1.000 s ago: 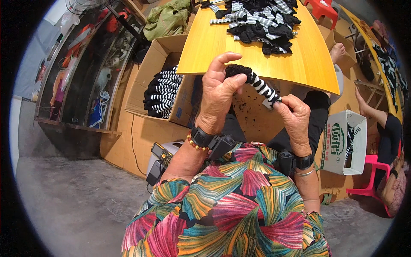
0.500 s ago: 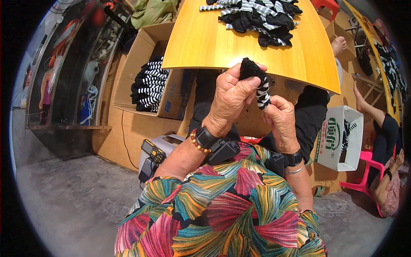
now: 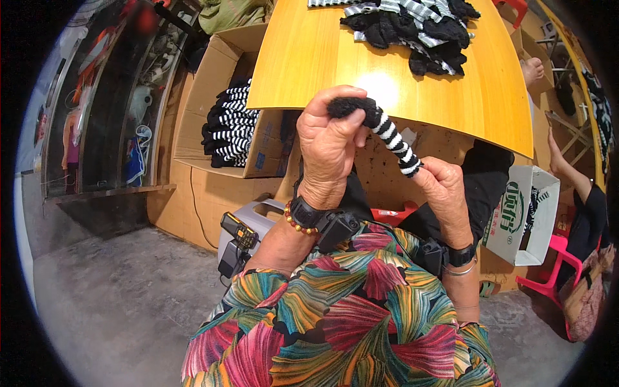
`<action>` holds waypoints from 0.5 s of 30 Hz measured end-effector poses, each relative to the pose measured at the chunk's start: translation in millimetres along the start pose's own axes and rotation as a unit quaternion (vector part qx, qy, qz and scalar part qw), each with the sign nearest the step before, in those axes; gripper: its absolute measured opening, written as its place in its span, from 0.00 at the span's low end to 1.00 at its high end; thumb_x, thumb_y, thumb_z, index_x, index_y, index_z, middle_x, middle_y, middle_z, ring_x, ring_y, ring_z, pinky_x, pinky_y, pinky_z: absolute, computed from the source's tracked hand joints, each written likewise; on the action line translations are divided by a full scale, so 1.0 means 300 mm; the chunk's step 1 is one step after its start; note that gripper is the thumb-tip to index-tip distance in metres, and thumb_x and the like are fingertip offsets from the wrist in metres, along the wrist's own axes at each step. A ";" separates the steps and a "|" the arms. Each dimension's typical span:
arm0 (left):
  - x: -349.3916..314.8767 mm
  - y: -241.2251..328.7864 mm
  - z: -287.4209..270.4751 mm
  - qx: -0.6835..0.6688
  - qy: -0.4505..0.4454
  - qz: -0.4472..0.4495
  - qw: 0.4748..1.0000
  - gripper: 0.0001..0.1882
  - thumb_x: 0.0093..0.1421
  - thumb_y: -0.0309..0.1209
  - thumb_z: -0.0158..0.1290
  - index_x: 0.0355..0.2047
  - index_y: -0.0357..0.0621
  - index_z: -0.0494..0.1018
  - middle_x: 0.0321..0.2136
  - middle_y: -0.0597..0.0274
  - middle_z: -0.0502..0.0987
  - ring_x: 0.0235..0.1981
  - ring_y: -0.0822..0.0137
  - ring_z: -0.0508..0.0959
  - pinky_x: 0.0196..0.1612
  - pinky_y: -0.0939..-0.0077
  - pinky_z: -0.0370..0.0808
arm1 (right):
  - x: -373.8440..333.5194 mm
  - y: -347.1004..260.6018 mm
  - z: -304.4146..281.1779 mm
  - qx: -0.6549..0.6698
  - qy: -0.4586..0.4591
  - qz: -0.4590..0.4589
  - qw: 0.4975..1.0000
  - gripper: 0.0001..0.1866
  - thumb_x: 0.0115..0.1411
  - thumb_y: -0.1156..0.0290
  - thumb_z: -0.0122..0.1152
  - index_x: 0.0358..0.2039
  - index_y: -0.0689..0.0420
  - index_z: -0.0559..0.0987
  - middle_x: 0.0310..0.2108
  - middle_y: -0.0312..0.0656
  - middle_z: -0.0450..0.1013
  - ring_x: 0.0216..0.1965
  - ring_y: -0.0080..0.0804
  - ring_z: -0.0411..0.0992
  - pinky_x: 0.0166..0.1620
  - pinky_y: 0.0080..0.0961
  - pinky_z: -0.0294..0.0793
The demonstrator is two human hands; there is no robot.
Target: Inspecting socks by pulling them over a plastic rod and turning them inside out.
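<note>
A black-and-white striped sock point(image 3: 393, 138), fuzzy black at one end, is stretched slantwise between my hands in front of the table edge. My left hand point(image 3: 327, 148) is closed, pinching the black end between thumb and fingers. At the lower striped end, the thumb and fingers of my right hand point(image 3: 445, 187) grip the tip. Farther off, a loose pile of similar striped pieces with black parts point(image 3: 412, 32) lies on the yellow table point(image 3: 303, 64).
To the left, a cardboard box point(image 3: 187, 132) holds stacked striped socks point(image 3: 229, 126). Shelving point(image 3: 90, 129) stands beyond it. At right are a white carton point(image 3: 512, 222), a pink stool point(image 3: 551, 274) and another person's leg point(image 3: 567, 161). A bare foot point(image 3: 532, 69) shows beside the table.
My hands have moved apart, the left one slightly left and the right one down and right. More of the sock's striped length shows between them. The view has shifted slightly.
</note>
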State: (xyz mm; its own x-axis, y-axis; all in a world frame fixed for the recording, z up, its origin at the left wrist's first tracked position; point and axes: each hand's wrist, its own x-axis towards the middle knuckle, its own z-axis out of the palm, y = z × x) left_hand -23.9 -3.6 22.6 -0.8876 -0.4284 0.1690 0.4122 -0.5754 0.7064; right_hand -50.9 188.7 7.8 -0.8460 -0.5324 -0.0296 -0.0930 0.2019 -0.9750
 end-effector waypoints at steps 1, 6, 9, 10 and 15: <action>0.003 -0.006 -0.002 0.022 -0.017 -0.004 1.000 0.13 0.52 0.20 0.50 0.40 0.35 0.68 0.28 0.60 0.73 0.19 0.78 0.66 0.19 0.87 0.64 | 0.002 0.008 -0.003 0.007 -0.010 0.002 1.000 0.09 0.53 0.70 0.57 0.22 0.64 0.74 0.14 0.29 0.59 0.19 0.14 0.55 0.21 0.16 0.56; 0.006 -0.035 0.011 -0.064 0.008 -0.074 0.995 0.13 0.52 0.23 0.51 0.39 0.35 0.68 0.27 0.61 0.72 0.17 0.79 0.64 0.18 0.87 0.63 | 0.026 0.002 0.033 0.034 0.010 0.015 0.999 0.12 0.55 0.67 0.57 0.21 0.63 0.73 0.15 0.27 0.60 0.20 0.13 0.55 0.21 0.15 0.55; -0.054 -0.063 0.045 -0.002 -0.021 -0.133 0.991 0.13 0.52 0.25 0.52 0.39 0.35 0.70 0.25 0.66 0.72 0.15 0.82 0.63 0.16 0.90 0.60 | 0.011 0.046 0.059 0.268 -0.051 0.102 0.957 0.14 0.56 0.64 0.56 0.19 0.61 0.72 0.12 0.26 0.58 0.14 0.11 0.52 0.17 0.13 0.50; -0.065 -0.067 0.048 -0.025 -0.038 -0.135 0.990 0.13 0.52 0.25 0.52 0.39 0.35 0.70 0.26 0.67 0.71 0.15 0.83 0.63 0.16 0.91 0.60 | -0.003 0.051 0.068 0.267 -0.051 0.103 0.957 0.14 0.56 0.64 0.56 0.19 0.61 0.72 0.12 0.26 0.58 0.14 0.11 0.52 0.17 0.13 0.50; -0.051 -0.047 0.008 -0.015 -0.055 -0.147 0.987 0.13 0.53 0.26 0.52 0.39 0.35 0.70 0.26 0.66 0.72 0.19 0.79 0.68 0.23 0.88 0.66 | -0.003 0.023 0.099 0.298 -0.035 0.120 0.946 0.13 0.56 0.65 0.56 0.21 0.61 0.73 0.14 0.25 0.59 0.16 0.10 0.53 0.18 0.12 0.50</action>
State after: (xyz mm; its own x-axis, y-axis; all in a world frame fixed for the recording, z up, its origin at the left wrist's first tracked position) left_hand -16.7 12.8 11.5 -0.9862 -0.1616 0.0350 0.1377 -0.6852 0.7152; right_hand -35.2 166.1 -5.4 -0.7665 -0.5868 -0.2610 0.4278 -0.1635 -0.8890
